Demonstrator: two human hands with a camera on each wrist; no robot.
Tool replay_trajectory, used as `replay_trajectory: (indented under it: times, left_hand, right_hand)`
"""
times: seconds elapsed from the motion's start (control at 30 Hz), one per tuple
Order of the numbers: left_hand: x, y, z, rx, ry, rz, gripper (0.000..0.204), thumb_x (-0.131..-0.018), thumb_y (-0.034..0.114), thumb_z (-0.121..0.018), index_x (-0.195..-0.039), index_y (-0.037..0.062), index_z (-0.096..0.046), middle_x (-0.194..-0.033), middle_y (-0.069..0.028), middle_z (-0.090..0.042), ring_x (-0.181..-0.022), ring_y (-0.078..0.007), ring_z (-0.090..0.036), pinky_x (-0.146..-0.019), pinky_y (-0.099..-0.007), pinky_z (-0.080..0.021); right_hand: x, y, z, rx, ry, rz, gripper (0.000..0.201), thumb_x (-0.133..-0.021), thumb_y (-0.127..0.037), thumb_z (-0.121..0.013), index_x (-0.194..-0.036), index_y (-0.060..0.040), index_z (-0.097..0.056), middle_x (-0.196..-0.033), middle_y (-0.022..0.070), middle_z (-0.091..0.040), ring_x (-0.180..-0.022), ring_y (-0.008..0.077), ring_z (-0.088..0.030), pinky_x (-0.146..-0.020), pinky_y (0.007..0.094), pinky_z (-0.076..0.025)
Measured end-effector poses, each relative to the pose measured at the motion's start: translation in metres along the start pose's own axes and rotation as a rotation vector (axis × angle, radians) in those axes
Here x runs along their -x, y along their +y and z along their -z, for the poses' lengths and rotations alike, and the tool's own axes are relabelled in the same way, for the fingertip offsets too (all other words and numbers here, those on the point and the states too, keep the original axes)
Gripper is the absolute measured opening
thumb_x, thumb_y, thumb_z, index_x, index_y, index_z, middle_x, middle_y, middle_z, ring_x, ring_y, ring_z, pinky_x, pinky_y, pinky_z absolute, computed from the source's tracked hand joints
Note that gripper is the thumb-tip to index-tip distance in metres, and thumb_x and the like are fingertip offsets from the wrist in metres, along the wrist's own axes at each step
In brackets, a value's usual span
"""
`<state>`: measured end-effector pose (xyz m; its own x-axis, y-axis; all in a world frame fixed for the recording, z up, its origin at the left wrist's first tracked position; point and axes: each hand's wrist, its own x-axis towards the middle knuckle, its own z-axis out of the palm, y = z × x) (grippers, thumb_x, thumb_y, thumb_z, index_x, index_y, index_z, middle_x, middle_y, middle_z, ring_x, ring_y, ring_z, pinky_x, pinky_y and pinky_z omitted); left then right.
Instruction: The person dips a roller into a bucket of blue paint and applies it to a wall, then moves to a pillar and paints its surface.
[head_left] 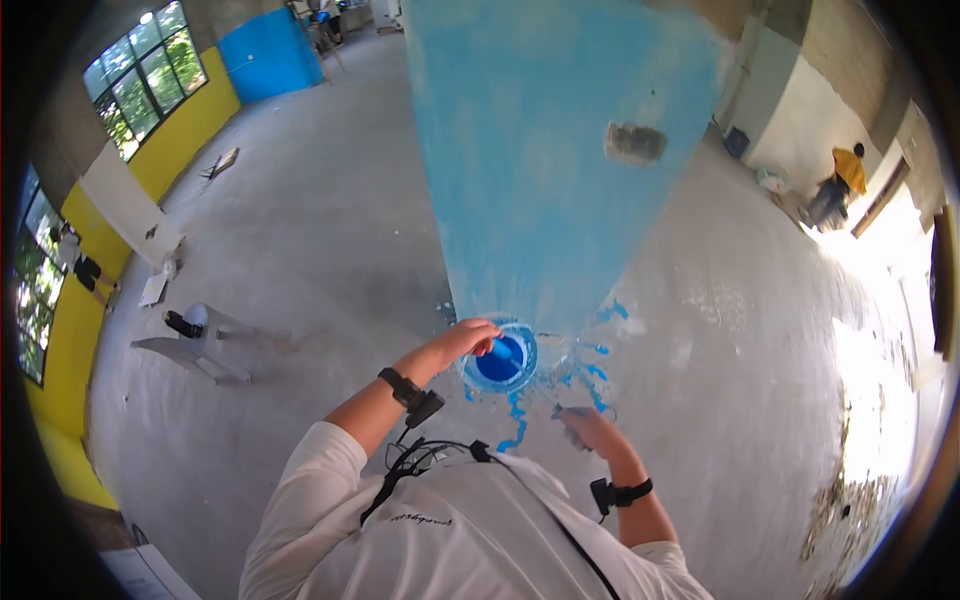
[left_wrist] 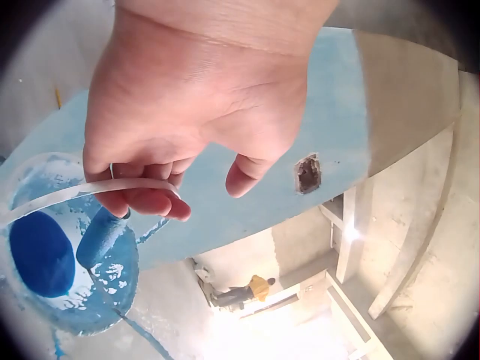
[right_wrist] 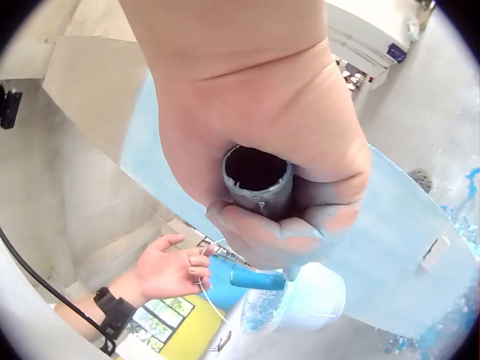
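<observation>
A bucket (head_left: 531,362) of blue paint stands on the floor at the foot of the light blue pillar. My left hand (head_left: 468,340) holds its thin white handle (left_wrist: 61,195) with curled fingers, thumb held apart. Low on the right, my right hand (head_left: 592,430) grips the hollow grey end of a paint roller's handle (right_wrist: 259,187); dried paint marks the fingers. The blue roller sleeve (left_wrist: 103,238) lies inside the bucket by its wall, beside the dark blue paint (left_wrist: 43,253). Its thin rod (left_wrist: 142,336) reaches out over the rim.
The broad pillar (head_left: 550,150) rises directly ahead, with a bare rough patch (head_left: 635,144). Blue splashes (head_left: 515,425) mark the floor around the bucket. A grey stool-like piece (head_left: 195,340) stands at left. Other people (head_left: 848,172) are along the right and left walls.
</observation>
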<state>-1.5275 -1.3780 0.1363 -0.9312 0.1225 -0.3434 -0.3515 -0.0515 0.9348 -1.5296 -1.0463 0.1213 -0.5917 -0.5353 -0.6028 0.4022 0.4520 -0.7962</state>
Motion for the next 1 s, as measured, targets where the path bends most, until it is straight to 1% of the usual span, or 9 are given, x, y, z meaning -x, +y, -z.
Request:
replay_trajectory:
  times: [0.1,0.2,0.3,0.47,0.57,0.63,0.77,0.83,1.0]
  left_hand:
    - [-0.003,0.002,-0.002,0.001,0.070,0.044,0.028,-0.095,0.027,-0.048,-0.101,0.0030,-0.061,-0.075,0.0013,-0.058,-0.066,-0.0058,-0.051,-0.060,-0.0202,-0.039]
    - [-0.003,0.004,0.003,0.006,0.116,0.065,0.028,-0.095,0.027,-0.048,-0.101,0.0030,-0.061,-0.074,0.0008,-0.059,-0.066,-0.0060,-0.051,-0.060,-0.0202,-0.038]
    - [-0.002,0.000,0.010,0.025,0.113,0.055,0.029,-0.095,0.027,-0.048,-0.101,0.0028,-0.061,-0.074,0.0001,-0.060,-0.065,-0.0060,-0.051,-0.059,-0.0199,-0.038]
    - [-0.004,-0.009,0.036,0.025,0.101,0.052,0.029,-0.095,0.027,-0.048,-0.101,0.0029,-0.062,-0.074,-0.0007,-0.061,-0.063,-0.0061,-0.051,-0.057,-0.0198,-0.038]
    - [-0.002,-0.015,0.053,0.040,0.047,0.074,0.028,-0.095,0.027,-0.049,-0.101,0.0038,-0.063,-0.074,-0.0009,-0.061,-0.063,-0.0061,-0.051,-0.057,-0.0207,-0.037]
    - [0.005,-0.005,0.062,0.054,0.051,0.060,0.026,-0.091,0.030,-0.053,-0.082,0.0059,-0.059,-0.072,-0.0022,-0.059,-0.064,-0.0094,-0.051,-0.060,-0.0235,-0.041]
    - [0.009,-0.001,0.095,0.014,-0.035,0.030,0.028,-0.091,0.031,-0.054,-0.083,0.0047,-0.060,-0.072,-0.0035,-0.059,-0.064,-0.0101,-0.052,-0.059,-0.0239,-0.042]
    - [0.011,-0.004,0.106,-0.036,-0.073,0.045,0.029,-0.092,0.032,-0.053,-0.081,0.0060,-0.061,-0.072,-0.0014,-0.059,-0.064,-0.0080,-0.051,-0.059,-0.0224,-0.038]
    - [0.004,-0.015,0.133,-0.054,-0.124,0.027,0.025,-0.092,0.029,-0.054,-0.082,0.0063,-0.059,-0.073,-0.0020,-0.058,-0.066,-0.0098,-0.051,-0.061,-0.0239,-0.041]
  right_hand:
    - [-0.015,-0.010,0.005,0.219,-0.020,0.023,0.031,-0.094,-0.031,-0.053,-0.100,-0.0030,-0.065,-0.063,0.0003,-0.054,-0.049,0.0085,-0.046,-0.043,0.0241,-0.034]
    - [-0.025,-0.015,0.010,0.086,-0.084,0.002,0.032,-0.093,-0.033,-0.055,-0.089,-0.0029,-0.065,-0.062,-0.0005,-0.053,-0.048,0.0081,-0.046,-0.043,0.0240,-0.035]
    - [-0.039,-0.014,0.012,0.194,-0.083,-0.003,0.032,-0.093,-0.034,-0.055,-0.089,-0.0035,-0.065,-0.063,-0.0005,-0.053,-0.048,0.0078,-0.046,-0.043,0.0232,-0.035]
    - [-0.055,-0.022,0.007,0.179,-0.126,-0.019,0.033,-0.092,-0.034,-0.055,-0.090,-0.0031,-0.065,-0.063,-0.0002,-0.054,-0.048,0.0075,-0.046,-0.043,0.0228,-0.035]
    - [-0.054,-0.032,-0.007,0.181,-0.112,-0.035,0.033,-0.093,-0.034,-0.055,-0.090,-0.0027,-0.065,-0.063,-0.0001,-0.054,-0.048,0.0075,-0.046,-0.043,0.0231,-0.035]
    - [-0.059,-0.040,-0.021,0.181,-0.095,-0.043,0.033,-0.093,-0.034,-0.055,-0.090,-0.0025,-0.065,-0.062,-0.0002,-0.053,-0.047,0.0076,-0.046,-0.043,0.0233,-0.034]
    - [-0.066,-0.053,-0.054,0.238,-0.023,-0.036,0.032,-0.093,-0.033,-0.055,-0.089,-0.0023,-0.065,-0.061,-0.0004,-0.052,-0.046,0.0078,-0.045,-0.042,0.0237,-0.034]
    - [-0.065,-0.058,-0.067,0.250,0.000,-0.027,0.032,-0.093,-0.033,-0.056,-0.088,-0.0023,-0.065,-0.060,-0.0004,-0.052,-0.045,0.0079,-0.045,-0.042,0.0238,-0.034]
    - [-0.072,-0.081,-0.103,0.416,0.066,-0.054,0.032,-0.091,-0.034,-0.058,-0.085,-0.0036,-0.066,-0.058,-0.0002,-0.052,-0.045,0.0085,-0.046,-0.041,0.0243,-0.035]
